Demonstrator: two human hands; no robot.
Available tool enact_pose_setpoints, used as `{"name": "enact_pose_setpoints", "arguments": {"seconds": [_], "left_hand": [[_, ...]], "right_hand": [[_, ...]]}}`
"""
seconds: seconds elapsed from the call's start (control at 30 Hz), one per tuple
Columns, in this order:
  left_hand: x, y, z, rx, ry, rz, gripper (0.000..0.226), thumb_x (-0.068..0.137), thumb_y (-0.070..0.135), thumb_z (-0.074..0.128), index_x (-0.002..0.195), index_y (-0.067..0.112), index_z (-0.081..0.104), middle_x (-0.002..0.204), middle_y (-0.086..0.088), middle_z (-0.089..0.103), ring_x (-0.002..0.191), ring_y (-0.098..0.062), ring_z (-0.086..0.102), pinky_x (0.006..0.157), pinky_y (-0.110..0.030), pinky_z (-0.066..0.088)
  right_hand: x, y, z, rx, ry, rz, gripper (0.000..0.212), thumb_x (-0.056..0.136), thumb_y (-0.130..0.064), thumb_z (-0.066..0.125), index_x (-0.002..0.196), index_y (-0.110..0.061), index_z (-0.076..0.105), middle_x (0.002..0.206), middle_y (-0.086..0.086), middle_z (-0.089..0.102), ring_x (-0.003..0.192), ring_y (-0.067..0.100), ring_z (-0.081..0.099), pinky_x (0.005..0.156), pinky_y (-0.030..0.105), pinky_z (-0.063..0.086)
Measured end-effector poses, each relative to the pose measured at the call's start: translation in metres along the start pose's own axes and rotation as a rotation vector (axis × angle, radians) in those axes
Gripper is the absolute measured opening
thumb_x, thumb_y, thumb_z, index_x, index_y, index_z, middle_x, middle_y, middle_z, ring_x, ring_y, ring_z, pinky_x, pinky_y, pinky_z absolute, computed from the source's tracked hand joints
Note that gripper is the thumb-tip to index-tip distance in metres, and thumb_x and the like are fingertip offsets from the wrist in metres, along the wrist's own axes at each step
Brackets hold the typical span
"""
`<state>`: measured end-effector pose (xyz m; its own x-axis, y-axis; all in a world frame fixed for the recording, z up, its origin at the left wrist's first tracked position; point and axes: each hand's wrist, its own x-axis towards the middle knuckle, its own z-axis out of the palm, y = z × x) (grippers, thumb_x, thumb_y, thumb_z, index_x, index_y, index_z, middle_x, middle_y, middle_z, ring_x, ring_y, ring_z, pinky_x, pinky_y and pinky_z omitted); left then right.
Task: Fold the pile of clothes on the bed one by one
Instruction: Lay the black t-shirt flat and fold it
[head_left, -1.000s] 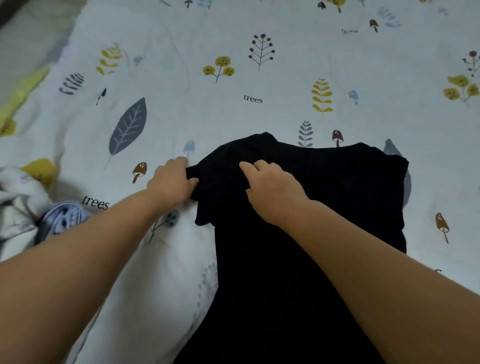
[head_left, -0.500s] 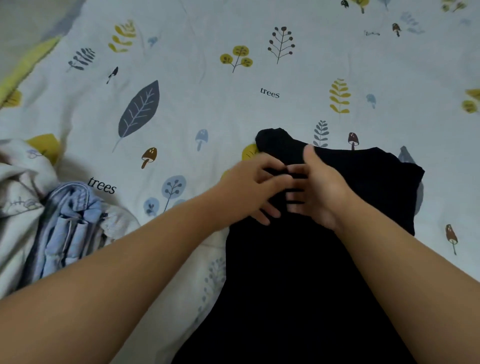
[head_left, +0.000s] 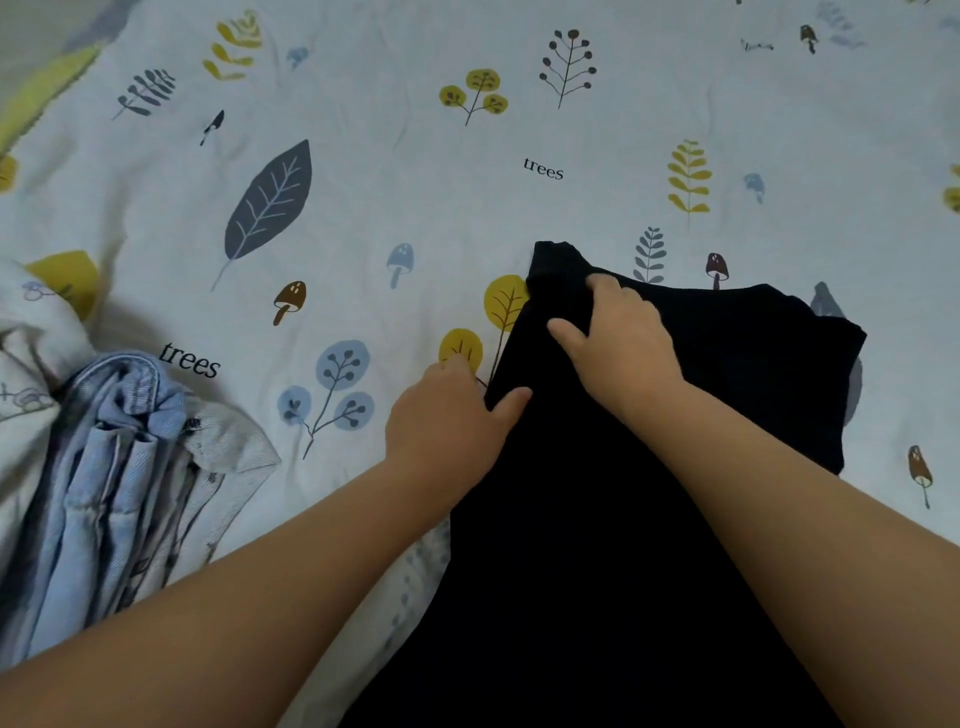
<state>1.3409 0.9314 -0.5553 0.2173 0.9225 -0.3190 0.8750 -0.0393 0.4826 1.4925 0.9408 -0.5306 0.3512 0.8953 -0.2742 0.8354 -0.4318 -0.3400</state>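
Lying spread across the right half of the bed, the black garment (head_left: 649, 519) runs from its far edge, near the printed mushroom and fern, down toward the person and out of view at the bottom. Its left upper part is folded inward, so a straight dark edge slants down the left side, and a small flap sticks up at the far left corner. Both hands sit at that upper left part of the garment, close together but not touching each other.

The left hand (head_left: 447, 421) rests at the garment's left edge, partly on the sheet and partly against the cloth. Its thumb lies on top of the black fabric while the fingers point away along the edge; they look loosely bent, and whether they tuck under the cloth or only press beside it cannot be told.

The right hand (head_left: 618, 343) lies on top of the garment just below the raised corner flap. Its fingers are curled down into the fabric and its thumb stretches out to the left over the fold, so it appears to be gripping a bunch of the cloth.

The white bedsheet (head_left: 415, 197), printed with leaves, trees and mushrooms, shows above and to the left of the garment. Well apart from the hands, at the left edge of the view, a heap of pale blue denim (head_left: 104, 493) lies bundled with light patterned cloth (head_left: 31, 332).
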Motion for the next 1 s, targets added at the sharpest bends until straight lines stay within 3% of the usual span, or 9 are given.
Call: {"name": "enact_pose_setpoints", "arguments": {"seconds": [0.07, 0.17, 0.27, 0.4, 0.47, 0.57, 0.8, 0.87, 1.0], "left_hand": [[0.002, 0.003, 0.004, -0.009, -0.057, 0.022, 0.034, 0.084, 0.053, 0.055, 0.084, 0.02, 0.047, 0.074, 0.005, 0.048, 0.075, -0.019, 0.051, 0.061, -0.03, 0.035], [0.005, 0.003, 0.006, -0.07, -0.097, 0.04, 0.024, 0.09, 0.036, 0.053, 0.073, 0.022, 0.043, 0.068, 0.007, 0.043, 0.073, -0.021, 0.05, 0.06, -0.03, 0.033], [0.008, -0.003, 0.004, -0.16, -0.063, 0.015, 0.02, 0.092, 0.034, 0.051, 0.081, 0.018, 0.047, 0.068, 0.008, 0.044, 0.067, -0.015, 0.045, 0.052, -0.025, 0.028], [0.004, -0.011, 0.002, -0.237, -0.107, 0.009, 0.021, 0.087, 0.042, 0.054, 0.089, 0.022, 0.05, 0.072, 0.013, 0.048, 0.066, -0.004, 0.046, 0.052, -0.019, 0.03], [0.003, -0.01, 0.001, -0.251, -0.143, 0.007, 0.024, 0.083, 0.045, 0.055, 0.088, 0.021, 0.052, 0.074, 0.011, 0.052, 0.067, -0.002, 0.048, 0.053, -0.019, 0.034], [0.004, -0.01, -0.001, -0.214, -0.162, 0.003, 0.015, 0.083, 0.03, 0.053, 0.086, 0.015, 0.056, 0.074, 0.003, 0.056, 0.069, -0.015, 0.054, 0.054, -0.026, 0.038], [0.015, -0.013, -0.023, -0.372, 0.143, -0.048, 0.007, 0.091, 0.02, 0.048, 0.084, 0.02, 0.048, 0.069, 0.008, 0.052, 0.067, -0.011, 0.052, 0.061, -0.029, 0.04], [0.025, -0.015, -0.028, -0.335, 0.19, -0.077, 0.001, 0.093, 0.021, 0.047, 0.094, 0.019, 0.047, 0.081, 0.003, 0.056, 0.077, -0.016, 0.055, 0.071, -0.031, 0.044], [0.026, -0.018, -0.017, 0.016, 0.32, 0.048, 0.04, 0.093, 0.027, 0.046, 0.131, 0.016, 0.041, 0.13, -0.007, 0.046, 0.115, -0.023, 0.044, 0.09, -0.035, 0.034]], "right_hand": [[0.018, -0.003, 0.003, 0.092, -0.073, 0.045, 0.042, 0.093, -0.033, 0.053, 0.125, -0.006, 0.048, 0.119, 0.015, 0.054, 0.113, 0.03, 0.049, 0.087, 0.036, 0.04], [0.041, 0.006, -0.005, 0.317, -0.024, 0.207, 0.025, 0.095, -0.022, 0.047, 0.074, -0.007, 0.052, 0.083, 0.014, 0.053, 0.086, 0.027, 0.051, 0.071, 0.028, 0.036], [0.047, 0.019, -0.012, 0.129, 0.104, 0.258, 0.02, 0.095, -0.021, 0.048, 0.105, -0.005, 0.053, 0.106, 0.016, 0.054, 0.102, 0.032, 0.053, 0.072, 0.031, 0.035], [0.044, 0.017, -0.012, -0.106, 0.023, -0.196, 0.067, 0.089, -0.007, 0.05, 0.146, -0.029, 0.022, 0.125, 0.017, 0.036, 0.109, 0.034, 0.044, 0.091, 0.042, 0.041], [0.048, 0.014, -0.013, -0.248, -0.099, -0.34, 0.07, 0.087, -0.007, 0.047, 0.146, -0.036, 0.021, 0.122, 0.015, 0.033, 0.104, 0.033, 0.043, 0.092, 0.043, 0.043], [0.056, 0.008, -0.011, -0.4, -0.135, -0.36, 0.043, 0.09, -0.009, 0.045, 0.13, -0.023, 0.046, 0.113, 0.016, 0.036, 0.092, 0.033, 0.045, 0.079, 0.039, 0.043], [0.074, -0.027, -0.004, -0.172, 0.209, -0.235, 0.034, 0.085, 0.006, 0.038, 0.116, -0.005, 0.046, 0.115, 0.019, 0.037, 0.074, 0.03, 0.043, 0.067, 0.035, 0.038], [0.076, -0.036, 0.001, -0.122, 0.204, -0.188, 0.041, 0.083, 0.009, 0.038, 0.121, -0.005, 0.043, 0.124, 0.019, 0.035, 0.082, 0.033, 0.046, 0.07, 0.036, 0.039], [0.06, -0.042, 0.019, -0.107, 0.239, -0.151, 0.068, 0.085, -0.001, 0.047, 0.146, -0.016, 0.022, 0.152, 0.022, 0.008, 0.133, 0.037, 0.026, 0.106, 0.042, 0.028]]}}
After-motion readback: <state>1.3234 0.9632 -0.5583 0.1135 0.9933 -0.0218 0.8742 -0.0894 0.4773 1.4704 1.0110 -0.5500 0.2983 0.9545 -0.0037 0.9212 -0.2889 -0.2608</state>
